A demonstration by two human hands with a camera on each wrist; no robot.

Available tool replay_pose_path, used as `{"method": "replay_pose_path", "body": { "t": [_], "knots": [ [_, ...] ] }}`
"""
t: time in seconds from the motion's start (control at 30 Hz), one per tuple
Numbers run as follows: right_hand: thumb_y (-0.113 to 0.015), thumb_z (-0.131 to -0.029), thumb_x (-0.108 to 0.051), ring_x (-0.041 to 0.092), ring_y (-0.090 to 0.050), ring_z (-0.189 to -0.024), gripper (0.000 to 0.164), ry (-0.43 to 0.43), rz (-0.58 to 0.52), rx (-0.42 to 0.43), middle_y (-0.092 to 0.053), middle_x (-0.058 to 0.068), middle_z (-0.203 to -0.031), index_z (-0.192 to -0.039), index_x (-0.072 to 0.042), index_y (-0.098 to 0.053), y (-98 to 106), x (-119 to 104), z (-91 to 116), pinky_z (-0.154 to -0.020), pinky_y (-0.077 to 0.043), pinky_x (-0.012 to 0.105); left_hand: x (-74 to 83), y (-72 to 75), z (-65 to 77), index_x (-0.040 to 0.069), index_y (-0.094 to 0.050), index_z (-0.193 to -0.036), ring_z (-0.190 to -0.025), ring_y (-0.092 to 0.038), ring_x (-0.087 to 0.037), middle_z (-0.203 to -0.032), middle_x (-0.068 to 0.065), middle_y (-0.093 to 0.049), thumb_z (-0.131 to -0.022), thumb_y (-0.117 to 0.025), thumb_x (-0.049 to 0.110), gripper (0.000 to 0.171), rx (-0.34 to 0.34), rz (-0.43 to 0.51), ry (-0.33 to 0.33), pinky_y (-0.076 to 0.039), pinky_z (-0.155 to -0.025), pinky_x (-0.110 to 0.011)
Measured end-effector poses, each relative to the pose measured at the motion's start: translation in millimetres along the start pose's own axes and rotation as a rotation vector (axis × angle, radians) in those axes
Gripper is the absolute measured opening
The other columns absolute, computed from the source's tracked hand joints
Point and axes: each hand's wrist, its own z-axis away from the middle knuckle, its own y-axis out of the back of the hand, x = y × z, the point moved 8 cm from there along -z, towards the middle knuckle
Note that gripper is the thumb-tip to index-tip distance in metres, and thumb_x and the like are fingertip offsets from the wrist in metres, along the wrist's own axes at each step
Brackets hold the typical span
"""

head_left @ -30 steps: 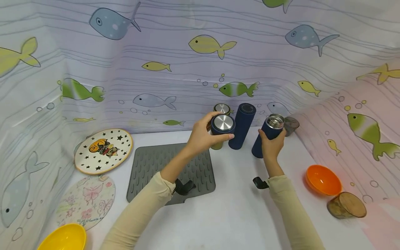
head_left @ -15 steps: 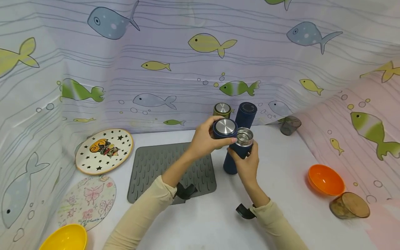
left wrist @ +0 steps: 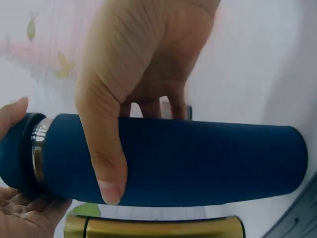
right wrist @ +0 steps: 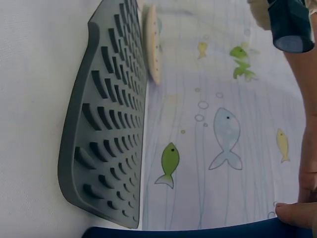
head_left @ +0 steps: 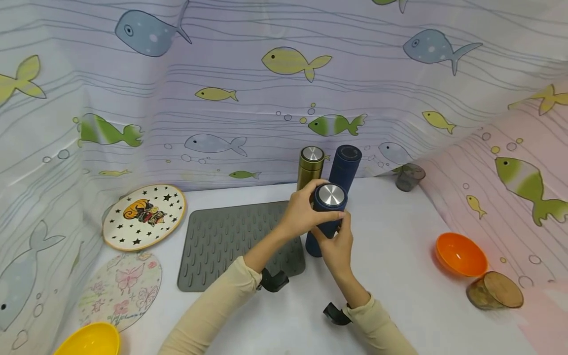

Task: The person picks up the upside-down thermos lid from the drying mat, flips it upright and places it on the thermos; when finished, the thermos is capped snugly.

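Observation:
My left hand (head_left: 303, 212) grips the navy lid (head_left: 332, 195), which has a steel disc on top. That lid sits at the mouth of a navy thermos bottle (left wrist: 208, 161), and a strip of the steel neck (left wrist: 38, 148) shows between them in the left wrist view. My right hand (head_left: 337, 246) holds the bottle body, its thumb lying across the front in the left wrist view. The bottle tilts slightly, its lower end near the white table. In the right wrist view only a navy edge (right wrist: 198, 232) of the bottle appears.
Behind the hands stand a gold thermos (head_left: 310, 167) and a second navy one (head_left: 346, 165). A grey ribbed mat (head_left: 230, 241) lies left of them. Plates (head_left: 144, 217) and a yellow bowl (head_left: 90, 340) are further left; an orange bowl (head_left: 461, 254) and brown glass (head_left: 492, 291) are right.
The right hand has brought the open-mouthed bottle leftward to beneath the lid. The left hand has moved slightly right and down, and the lid now covers the mouth.

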Motion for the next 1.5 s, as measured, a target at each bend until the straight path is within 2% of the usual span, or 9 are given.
{"method": "replay_pose_path", "body": {
  "t": [0.2, 0.33, 0.43, 0.57, 0.67, 0.97, 1.23, 1.37, 1.5],
  "knots": [
    [-0.078, -0.082, 0.003, 0.043, -0.049, -0.128, 0.069, 0.001, 0.024, 0.002, -0.052, 0.029, -0.136, -0.139, 0.006, -0.040, -3, 16, -3, -0.103, -0.041, 0.061, -13.0, -2.2, 1.7, 0.012, -0.048, -0.143, -0.113, -0.064, -0.023, -0.129, -0.010, -0.065, -0.078, -0.085, 0.021, 0.076, -0.046, -0.011, -0.002, -0.054, -0.092, -0.035],
    [-0.080, -0.080, 0.000, 0.041, -0.053, -0.122, 0.071, 0.005, 0.029, 0.008, -0.055, 0.027, -0.132, -0.140, 0.004, -0.041, -4, 33, -6, -0.100, -0.043, 0.057, -20.2, -5.6, -0.4, 0.018, -0.031, -0.155, -0.141, -0.040, -0.025, -0.155, -0.010, -0.038, -0.080, -0.082, 0.024, 0.091, -0.112, 0.063, 0.022, -0.037, -0.113, -0.050],
    [-0.081, -0.081, -0.003, 0.035, -0.054, -0.121, 0.069, 0.014, 0.019, 0.002, -0.057, 0.022, -0.132, -0.138, 0.001, -0.042, -3, 36, -7, -0.098, -0.044, 0.052, -20.2, -5.9, -4.4, 0.018, -0.024, -0.156, -0.145, -0.030, -0.025, -0.157, -0.012, -0.029, -0.077, -0.084, 0.030, 0.100, -0.110, 0.058, 0.008, -0.029, -0.119, -0.048],
    [-0.082, -0.081, -0.006, 0.031, -0.054, -0.123, 0.071, 0.017, 0.013, -0.003, -0.056, 0.018, -0.134, -0.140, -0.002, -0.042, -1, 38, -8, -0.099, -0.045, 0.051, -20.7, -9.2, -9.1, 0.008, -0.030, -0.150, -0.134, -0.043, -0.032, -0.149, -0.022, -0.039, -0.081, -0.075, 0.018, 0.083, -0.144, 0.200, -0.044, -0.037, -0.113, -0.045],
    [-0.081, -0.081, -0.006, 0.032, -0.056, -0.120, 0.071, 0.019, 0.017, -0.005, -0.057, 0.018, -0.133, -0.140, -0.002, -0.042, -1, 38, -7, -0.098, -0.045, 0.052, -22.2, -13.3, -9.8, 0.004, -0.026, -0.151, -0.138, -0.038, -0.034, -0.154, -0.024, -0.032, -0.078, -0.069, 0.010, 0.085, -0.202, 0.305, -0.070, -0.033, -0.116, -0.046],
    [-0.081, -0.082, -0.007, 0.031, -0.053, -0.123, 0.073, -0.005, 0.012, -0.021, -0.055, 0.017, -0.136, -0.142, -0.004, -0.041, -2, 40, -6, -0.100, -0.044, 0.052, -26.4, -16.8, -9.0, 0.007, -0.025, -0.152, -0.141, -0.035, -0.030, -0.155, -0.019, -0.031, -0.077, -0.073, 0.016, 0.090, -0.172, 0.312, -0.057, -0.028, -0.118, -0.049],
    [-0.080, -0.083, -0.007, 0.031, -0.053, -0.123, 0.072, -0.002, 0.004, -0.030, -0.055, 0.017, -0.136, -0.143, -0.004, -0.040, -3, 38, -5, -0.100, -0.043, 0.052, -26.3, -17.9, -6.3, 0.005, -0.032, -0.148, -0.126, -0.051, -0.032, -0.147, -0.021, -0.042, -0.080, -0.068, 0.011, 0.077, -0.169, 0.346, -0.061, -0.043, -0.107, -0.041],
    [-0.079, -0.083, -0.005, 0.033, -0.053, -0.123, 0.071, 0.011, 0.012, -0.028, -0.055, 0.019, -0.135, -0.142, -0.003, -0.040, -3, 38, -5, -0.101, -0.043, 0.053, -28.0, -18.3, -5.4, 0.008, -0.034, -0.147, -0.126, -0.052, -0.027, -0.146, -0.016, -0.045, -0.081, -0.074, 0.013, 0.078, -0.169, 0.283, -0.039, -0.045, -0.106, -0.038],
    [-0.079, -0.083, -0.005, 0.033, -0.053, -0.123, 0.072, 0.015, 0.019, -0.031, -0.054, 0.020, -0.135, -0.143, -0.002, -0.039, -3, 38, -5, -0.100, -0.043, 0.054, -28.8, -16.7, -5.5, 0.009, -0.035, -0.148, -0.140, -0.039, -0.025, -0.154, -0.011, -0.037, -0.079, -0.076, 0.012, 0.080, -0.160, 0.277, -0.038, -0.036, -0.114, -0.044]
  ]
}}
